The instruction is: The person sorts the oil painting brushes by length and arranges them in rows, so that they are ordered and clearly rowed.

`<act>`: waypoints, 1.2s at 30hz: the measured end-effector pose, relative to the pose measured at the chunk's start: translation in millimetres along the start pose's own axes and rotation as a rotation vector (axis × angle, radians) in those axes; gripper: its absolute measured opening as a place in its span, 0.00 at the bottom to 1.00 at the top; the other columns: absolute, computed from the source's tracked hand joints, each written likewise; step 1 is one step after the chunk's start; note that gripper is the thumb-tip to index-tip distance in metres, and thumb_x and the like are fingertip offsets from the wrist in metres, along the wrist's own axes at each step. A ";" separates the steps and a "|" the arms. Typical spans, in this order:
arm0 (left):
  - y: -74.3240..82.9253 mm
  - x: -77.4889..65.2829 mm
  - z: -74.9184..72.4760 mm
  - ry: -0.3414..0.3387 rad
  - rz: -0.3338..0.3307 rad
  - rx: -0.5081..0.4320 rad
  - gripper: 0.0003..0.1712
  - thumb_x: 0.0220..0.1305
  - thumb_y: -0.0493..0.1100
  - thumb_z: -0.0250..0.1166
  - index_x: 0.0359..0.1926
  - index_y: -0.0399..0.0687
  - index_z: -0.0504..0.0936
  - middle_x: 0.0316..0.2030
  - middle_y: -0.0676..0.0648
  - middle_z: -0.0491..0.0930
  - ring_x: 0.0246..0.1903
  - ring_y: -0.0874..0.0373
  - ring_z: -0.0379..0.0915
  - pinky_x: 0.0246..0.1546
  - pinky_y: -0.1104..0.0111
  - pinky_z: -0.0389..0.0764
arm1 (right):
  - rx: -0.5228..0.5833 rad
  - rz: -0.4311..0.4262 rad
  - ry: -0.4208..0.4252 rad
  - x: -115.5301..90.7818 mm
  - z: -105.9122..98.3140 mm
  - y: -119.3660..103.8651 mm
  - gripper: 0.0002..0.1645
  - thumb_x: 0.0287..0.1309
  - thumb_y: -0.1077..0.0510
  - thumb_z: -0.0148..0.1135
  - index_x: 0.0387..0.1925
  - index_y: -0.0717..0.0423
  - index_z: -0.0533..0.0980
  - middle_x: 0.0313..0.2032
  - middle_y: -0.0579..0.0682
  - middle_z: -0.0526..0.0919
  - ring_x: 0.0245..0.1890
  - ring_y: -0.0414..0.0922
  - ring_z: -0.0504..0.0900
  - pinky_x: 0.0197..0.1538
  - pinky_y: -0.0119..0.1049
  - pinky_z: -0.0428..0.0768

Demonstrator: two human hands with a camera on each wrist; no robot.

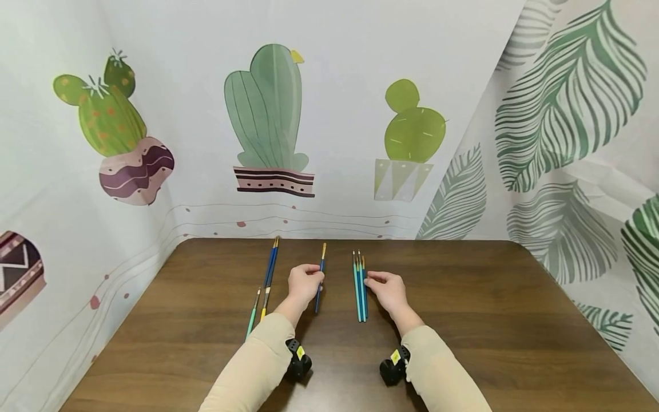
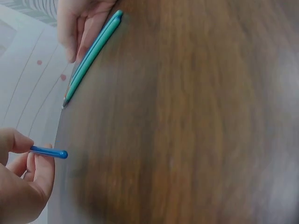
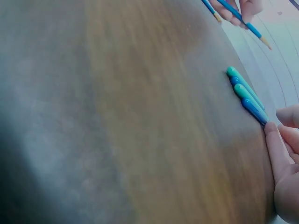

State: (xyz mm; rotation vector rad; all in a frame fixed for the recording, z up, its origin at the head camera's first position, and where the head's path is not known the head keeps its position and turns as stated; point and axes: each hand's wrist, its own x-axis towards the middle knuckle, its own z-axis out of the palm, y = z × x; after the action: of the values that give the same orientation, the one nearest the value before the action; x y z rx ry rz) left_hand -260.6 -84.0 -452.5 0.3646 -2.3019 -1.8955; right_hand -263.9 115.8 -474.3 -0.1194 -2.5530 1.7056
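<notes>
Blue brush [image 1: 320,284] in left-hand pinch [image 1: 304,284]

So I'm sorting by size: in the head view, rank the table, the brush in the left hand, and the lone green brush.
Table
Blue brush in left hand
Green brush; the two brushes look close.

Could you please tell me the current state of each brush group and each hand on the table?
Left hand: pinches the single blue brush.
Right hand: fingertips touch the row of three brushes.
Row of three brushes: flat, side by side.
Left-side brushes: flat on the table, untouched.
</notes>
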 end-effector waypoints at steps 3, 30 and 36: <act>-1.2 1.7 -5.1 -0.011 -0.008 0.004 0.15 0.55 0.31 0.59 0.44 0.29 0.81 0.31 0.39 0.81 0.19 0.57 0.77 0.23 0.69 0.81 | -0.005 0.002 -0.002 -0.4 -0.5 0.3 0.18 0.56 0.57 0.64 0.47 0.61 0.81 0.46 0.59 0.84 0.51 0.51 0.79 0.54 0.45 0.78; 8.6 26.1 -56.2 -0.016 -0.072 -0.049 0.17 0.61 0.31 0.57 0.51 0.28 0.76 0.34 0.38 0.79 0.25 0.56 0.76 0.23 0.71 0.78 | -0.015 0.004 0.012 -1.6 0.7 1.6 0.17 0.56 0.57 0.64 0.46 0.61 0.81 0.46 0.59 0.84 0.51 0.52 0.79 0.54 0.46 0.77; 7.0 31.7 -65.8 0.040 -0.065 -0.029 0.16 0.60 0.31 0.59 0.49 0.29 0.78 0.33 0.39 0.80 0.23 0.57 0.75 0.21 0.73 0.76 | -0.010 -0.005 0.015 -0.5 0.5 2.1 0.17 0.56 0.57 0.64 0.46 0.60 0.82 0.45 0.58 0.84 0.50 0.51 0.79 0.53 0.45 0.78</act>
State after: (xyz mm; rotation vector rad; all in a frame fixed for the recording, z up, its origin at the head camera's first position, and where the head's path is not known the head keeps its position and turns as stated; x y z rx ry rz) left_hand -274.9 -153.6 -434.1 0.4748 -2.2609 -1.9315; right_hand -263.4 116.1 -476.5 -0.1260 -2.5496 1.6841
